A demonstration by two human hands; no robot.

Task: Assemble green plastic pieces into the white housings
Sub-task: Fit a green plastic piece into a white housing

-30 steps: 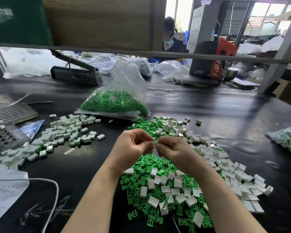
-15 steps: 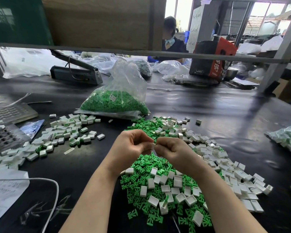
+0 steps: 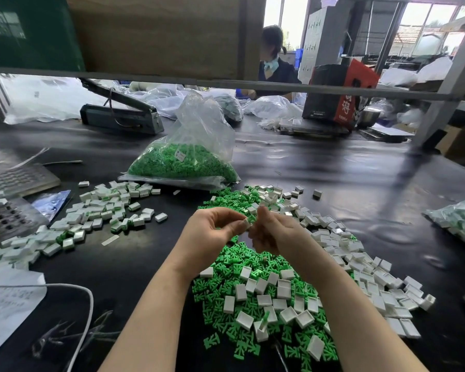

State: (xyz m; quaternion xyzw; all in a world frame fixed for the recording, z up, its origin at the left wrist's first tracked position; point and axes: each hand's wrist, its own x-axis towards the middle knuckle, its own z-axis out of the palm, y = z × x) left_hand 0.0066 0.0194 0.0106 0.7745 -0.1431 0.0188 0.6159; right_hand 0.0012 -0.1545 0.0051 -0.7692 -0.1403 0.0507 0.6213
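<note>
Currently I am seeing the left hand [image 3: 212, 232] pinching a white housing [image 3: 246, 223]; the right hand [image 3: 273, 232] is curling beside it, grip unclear. Both are hovering over the black table [image 3: 320, 167], another person [image 3: 275, 63] sitting beyond.

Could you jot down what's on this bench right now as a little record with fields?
Left hand: pinches a small white housing
Right hand: fingers curled at that housing; its grip unclear
Loose parts: green pieces mixed with empty white housings
Finished pile: to the left
Bag of green pieces: behind
</note>
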